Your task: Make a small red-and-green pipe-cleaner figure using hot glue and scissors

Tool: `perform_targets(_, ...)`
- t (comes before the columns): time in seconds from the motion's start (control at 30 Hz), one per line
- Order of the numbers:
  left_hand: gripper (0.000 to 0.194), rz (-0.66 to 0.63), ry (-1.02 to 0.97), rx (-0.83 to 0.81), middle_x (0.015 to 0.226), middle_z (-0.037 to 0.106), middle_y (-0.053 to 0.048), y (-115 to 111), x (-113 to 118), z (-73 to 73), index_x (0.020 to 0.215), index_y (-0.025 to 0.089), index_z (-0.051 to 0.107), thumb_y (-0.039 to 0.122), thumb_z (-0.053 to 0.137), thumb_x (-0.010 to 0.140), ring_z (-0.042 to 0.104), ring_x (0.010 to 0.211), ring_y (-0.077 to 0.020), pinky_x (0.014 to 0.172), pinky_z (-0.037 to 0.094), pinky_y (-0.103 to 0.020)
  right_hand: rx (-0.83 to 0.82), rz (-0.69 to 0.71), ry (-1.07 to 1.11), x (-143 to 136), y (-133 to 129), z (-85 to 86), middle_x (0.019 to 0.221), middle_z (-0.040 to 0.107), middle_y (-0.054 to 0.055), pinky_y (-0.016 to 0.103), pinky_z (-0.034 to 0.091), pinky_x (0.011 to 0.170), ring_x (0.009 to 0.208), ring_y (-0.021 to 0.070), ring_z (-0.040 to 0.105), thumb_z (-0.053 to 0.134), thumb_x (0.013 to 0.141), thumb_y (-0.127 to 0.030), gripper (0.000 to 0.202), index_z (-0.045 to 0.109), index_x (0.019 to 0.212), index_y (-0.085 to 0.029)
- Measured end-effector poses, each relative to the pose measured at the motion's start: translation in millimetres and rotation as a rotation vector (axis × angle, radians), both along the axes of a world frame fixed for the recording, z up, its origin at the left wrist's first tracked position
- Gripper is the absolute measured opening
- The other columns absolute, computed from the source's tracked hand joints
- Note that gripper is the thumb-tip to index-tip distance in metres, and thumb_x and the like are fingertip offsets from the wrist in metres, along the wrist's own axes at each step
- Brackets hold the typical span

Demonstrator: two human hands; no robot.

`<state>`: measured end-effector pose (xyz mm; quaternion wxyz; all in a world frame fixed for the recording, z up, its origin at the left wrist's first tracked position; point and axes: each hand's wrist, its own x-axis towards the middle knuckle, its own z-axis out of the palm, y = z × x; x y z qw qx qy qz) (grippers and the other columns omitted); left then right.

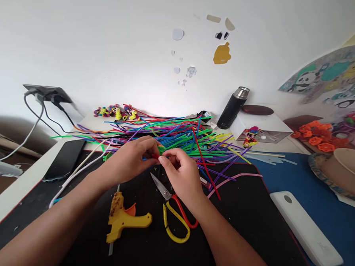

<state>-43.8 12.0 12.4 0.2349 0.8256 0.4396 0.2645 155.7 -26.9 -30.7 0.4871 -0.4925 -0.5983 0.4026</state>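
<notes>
My left hand (131,158) and my right hand (185,177) meet over the black mat (89,219), fingertips almost touching. Between them they pinch a small pipe-cleaner piece (161,149), green on top with some red below; its full shape is hidden by the fingers. Just under the hands lie scissors (176,222) with one yellow and one red handle, blades pointing away from me. A yellow glue gun (119,217) with a glue stick in its back rests on the mat below my left hand. Behind both hands spreads a heap of colourful pipe cleaners (177,137).
A black phone (64,159) lies at the left. Finished pipe-cleaner figures (116,112) sit by the wall; another figure (251,137) stands before a white box (263,123). A black flask (232,108) leans nearby. At right are a white power bank (306,229) and a round basket (324,168).
</notes>
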Motion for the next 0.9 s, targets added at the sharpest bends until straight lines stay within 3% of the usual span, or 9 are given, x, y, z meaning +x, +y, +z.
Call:
perform_targets(0.53, 0.011, -0.021, 0.047, -0.007, 0.1, 0.074, -0.004, -2.9, 1.8, 1.0, 0.09, 0.025, 0.066, 0.035, 0.069, 0.092, 0.073, 0.084, -0.0229, 0.073, 0.056, -0.033, 0.133, -0.045, -0.185, -1.8, -1.1, -5.9, 0.078, 0.075, 0.002, 0.03, 0.044, 0.066, 0.069, 0.0201, 0.068, 0.066, 0.102, -0.034, 0.015, 0.072, 0.093, -0.023)
perform_targets(0.73, 0.027, -0.012, 0.067, -0.115, 0.105, 0.08, -0.004, -3.6, 2.8, 0.3, 0.116, 0.025, 0.071, 0.04, 0.07, 0.094, 0.08, 0.087, -0.0247, 0.078, 0.061, -0.035, 0.153, -0.049, -0.282, -0.1, -0.8, -6.2, 0.089, 0.081, 0.004, 0.032, 0.046, 0.07, 0.079, 0.0236, 0.076, 0.063, 0.107, -0.034, 0.015, 0.071, 0.099, -0.024)
perform_targets(0.9, 0.046, -0.014, 0.093, -0.058, 0.122, 0.078, -0.011, -0.9, 1.4, -3.8, 0.134, 0.022, 0.075, 0.044, 0.07, 0.094, 0.081, 0.089, -0.0269, 0.082, 0.064, -0.039, 0.143, -0.043, -0.336, 0.1, -1.3, -4.8, 0.091, 0.083, 0.006, 0.032, 0.046, 0.071, 0.082, 0.0258, 0.078, 0.062, 0.107, -0.033, 0.014, 0.07, 0.101, -0.024)
